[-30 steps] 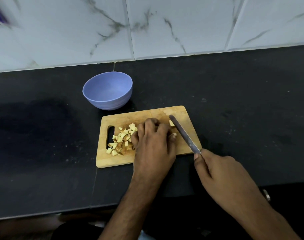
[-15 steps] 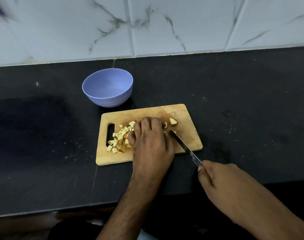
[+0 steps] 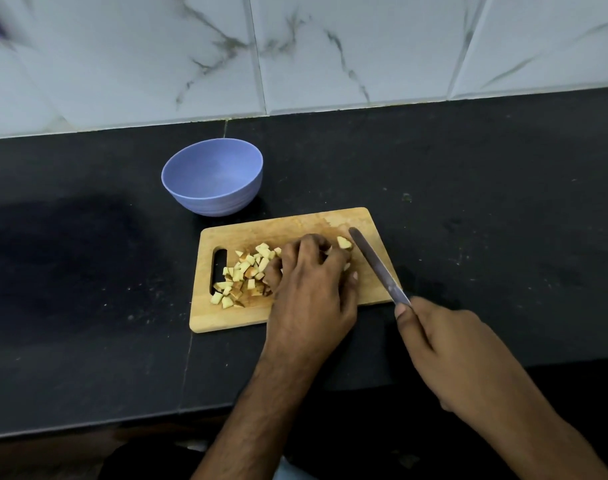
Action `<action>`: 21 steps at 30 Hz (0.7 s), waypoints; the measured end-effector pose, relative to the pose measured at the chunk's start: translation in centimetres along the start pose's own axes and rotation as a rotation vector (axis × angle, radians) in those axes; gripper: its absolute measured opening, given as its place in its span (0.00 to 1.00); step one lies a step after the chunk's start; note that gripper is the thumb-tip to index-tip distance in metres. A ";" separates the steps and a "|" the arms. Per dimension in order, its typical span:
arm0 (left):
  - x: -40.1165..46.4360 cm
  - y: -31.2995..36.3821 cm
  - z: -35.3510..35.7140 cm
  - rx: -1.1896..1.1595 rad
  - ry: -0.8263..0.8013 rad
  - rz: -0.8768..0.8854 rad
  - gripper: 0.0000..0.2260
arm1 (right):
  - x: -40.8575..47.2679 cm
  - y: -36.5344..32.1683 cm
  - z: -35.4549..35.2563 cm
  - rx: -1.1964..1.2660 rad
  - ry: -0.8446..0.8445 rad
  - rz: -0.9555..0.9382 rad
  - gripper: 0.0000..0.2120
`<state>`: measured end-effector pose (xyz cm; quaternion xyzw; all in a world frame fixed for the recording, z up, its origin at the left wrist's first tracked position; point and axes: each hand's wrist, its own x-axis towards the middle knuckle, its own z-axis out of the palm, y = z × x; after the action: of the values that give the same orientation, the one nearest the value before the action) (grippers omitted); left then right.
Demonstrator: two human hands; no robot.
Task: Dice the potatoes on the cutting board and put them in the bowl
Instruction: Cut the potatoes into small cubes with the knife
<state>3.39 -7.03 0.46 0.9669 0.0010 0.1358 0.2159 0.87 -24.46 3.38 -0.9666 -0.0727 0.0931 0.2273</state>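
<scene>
While under L hand [image 3: 311, 289], potato [image 3: 344, 242] just beside knife [image 3: 377, 263]

no readable text, no labels, no brands, no numbers on anything in view

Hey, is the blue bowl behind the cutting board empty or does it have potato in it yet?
Empty. The bowl shows only its bare blue inside; the diced potato all lies on the cutting board.
</scene>
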 end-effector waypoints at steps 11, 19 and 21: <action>-0.1 -0.6 -0.4 -0.054 0.148 -0.267 0.10 | 0.7 -0.1 0.3 -0.022 0.061 -0.005 0.16; 0.2 -0.1 -0.2 0.051 -0.020 -0.141 0.26 | 0.7 -0.4 0.4 -0.069 0.074 -0.006 0.16; 0.3 0.0 -0.2 0.064 -0.040 -0.125 0.23 | 0.7 -0.2 0.5 -0.070 0.079 -0.012 0.15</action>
<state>3.60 -6.88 0.73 0.9739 0.0613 0.1026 0.1929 1.47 -23.90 2.95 -0.9765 -0.0727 0.0507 0.1965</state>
